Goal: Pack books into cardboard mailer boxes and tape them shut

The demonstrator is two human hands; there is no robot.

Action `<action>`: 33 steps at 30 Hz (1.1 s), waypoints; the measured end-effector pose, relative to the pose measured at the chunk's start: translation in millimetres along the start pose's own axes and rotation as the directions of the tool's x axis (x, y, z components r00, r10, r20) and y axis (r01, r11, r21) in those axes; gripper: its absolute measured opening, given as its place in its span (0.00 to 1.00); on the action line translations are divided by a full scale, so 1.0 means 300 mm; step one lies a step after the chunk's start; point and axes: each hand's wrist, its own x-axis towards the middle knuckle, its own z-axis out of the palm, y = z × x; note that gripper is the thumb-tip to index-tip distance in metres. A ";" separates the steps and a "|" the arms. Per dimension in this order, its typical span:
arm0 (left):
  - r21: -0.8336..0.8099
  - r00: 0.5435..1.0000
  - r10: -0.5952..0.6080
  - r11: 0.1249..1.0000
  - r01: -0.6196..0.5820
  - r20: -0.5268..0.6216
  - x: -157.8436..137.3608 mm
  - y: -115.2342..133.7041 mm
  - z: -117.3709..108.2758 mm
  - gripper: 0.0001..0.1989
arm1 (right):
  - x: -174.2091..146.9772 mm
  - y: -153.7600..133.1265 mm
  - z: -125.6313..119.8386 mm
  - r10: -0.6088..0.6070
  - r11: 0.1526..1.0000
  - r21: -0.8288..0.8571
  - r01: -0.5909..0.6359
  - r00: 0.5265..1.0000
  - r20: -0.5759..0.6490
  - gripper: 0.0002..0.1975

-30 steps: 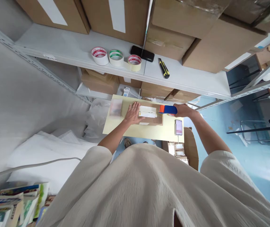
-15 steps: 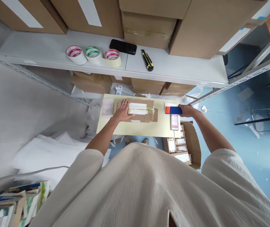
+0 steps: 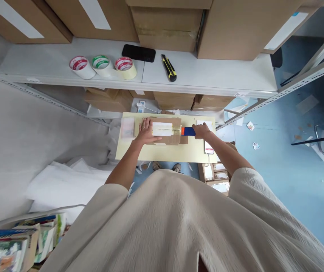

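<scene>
A cardboard box [image 3: 166,141] lies on the pale yellow table, with a white strip [image 3: 162,129] and some clear tape on its top. My left hand [image 3: 145,132] rests on the box's left part, fingers spread and holding nothing. Closed around a blue tape dispenser [image 3: 189,131] with an orange end is my right hand [image 3: 200,131]. The dispenser's orange end meets the box's right edge. Beneath my right forearm, a phone [image 3: 208,147] with a lit screen lies on the table, partly hidden.
Three tape rolls [image 3: 102,65], a black phone [image 3: 139,53] and a yellow-black utility knife [image 3: 168,68] sit on the shelf ahead. A pinkish-white stack [image 3: 127,127] occupies the table's left end. An open carton [image 3: 203,173] holding small boxes stands below the right side.
My right hand has moved left with the tape dispenser, from the table's right end to the box's right edge. My left hand stays on the box. The view has shifted slightly.
</scene>
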 end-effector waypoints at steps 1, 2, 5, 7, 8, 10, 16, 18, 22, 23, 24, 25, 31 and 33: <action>-0.006 1.000 0.001 1.000 -0.001 0.001 0.001 0.000 0.001 0.76 | 0.010 -0.011 0.001 0.003 1.000 0.001 -0.003 1.000 -0.011 0.35; -0.011 1.000 0.001 1.000 -0.001 0.001 0.002 0.000 0.000 0.77 | 0.019 -0.020 0.003 0.005 1.000 -0.005 -0.006 1.000 -0.021 0.35; -0.018 1.000 0.000 1.000 0.000 0.012 0.004 0.002 -0.004 0.77 | 0.038 -0.046 0.012 -0.005 0.999 -0.048 0.003 0.999 -0.050 0.35; -0.017 1.000 -0.004 1.000 0.004 0.018 0.005 0.005 -0.008 0.77 | 0.042 -0.066 0.022 -0.009 0.999 -0.049 0.006 0.998 -0.065 0.34; -0.016 1.000 -0.007 1.000 0.008 0.021 0.004 0.007 -0.009 0.77 | 0.042 -0.074 0.027 0.000 0.999 -0.035 -0.002 0.998 -0.062 0.33; -0.015 1.000 -0.012 1.000 0.013 0.022 0.004 0.009 -0.010 0.77 | 0.036 -0.077 0.035 0.050 0.999 -0.004 -0.050 0.998 -0.043 0.31; -0.061 1.000 0.005 0.998 -0.005 -0.008 0.008 0.002 0.003 0.77 | -0.022 -0.005 0.064 0.354 0.905 0.236 -0.353 0.934 0.042 0.31; -0.087 1.000 0.015 0.996 -0.017 -0.022 0.010 -0.002 0.010 0.77 | -0.051 -0.003 0.096 0.431 0.833 0.354 -0.425 0.900 0.068 0.27; -0.121 0.999 0.033 0.992 -0.037 -0.038 0.009 -0.005 0.020 0.77 | -0.092 -0.074 0.187 0.494 0.800 0.385 -0.461 0.869 0.014 0.26; -0.128 0.998 0.039 0.991 -0.044 -0.044 0.008 -0.005 0.021 0.77 | -0.098 -0.099 0.209 0.510 0.795 0.380 -0.473 0.860 0.005 0.26; -0.132 0.998 0.042 0.990 -0.049 -0.049 0.007 -0.003 0.023 0.77 | -0.103 -0.123 0.228 0.524 0.789 0.376 -0.486 0.851 0.001 0.27; -0.133 0.998 0.042 0.990 -0.049 -0.052 0.006 -0.002 0.024 0.77 | -0.108 -0.144 0.244 0.536 0.783 0.373 -0.497 0.844 -0.001 0.27; -0.165 0.996 0.052 0.984 -0.063 -0.068 0.001 -0.005 0.025 0.74 | -0.125 -0.211 0.270 0.547 0.792 0.357 -0.495 0.835 -0.055 0.25; -0.216 0.992 0.068 0.972 -0.090 -0.109 0.004 -0.017 0.014 0.66 | -0.112 -0.229 0.235 0.572 0.777 0.403 -0.483 0.809 -0.135 0.25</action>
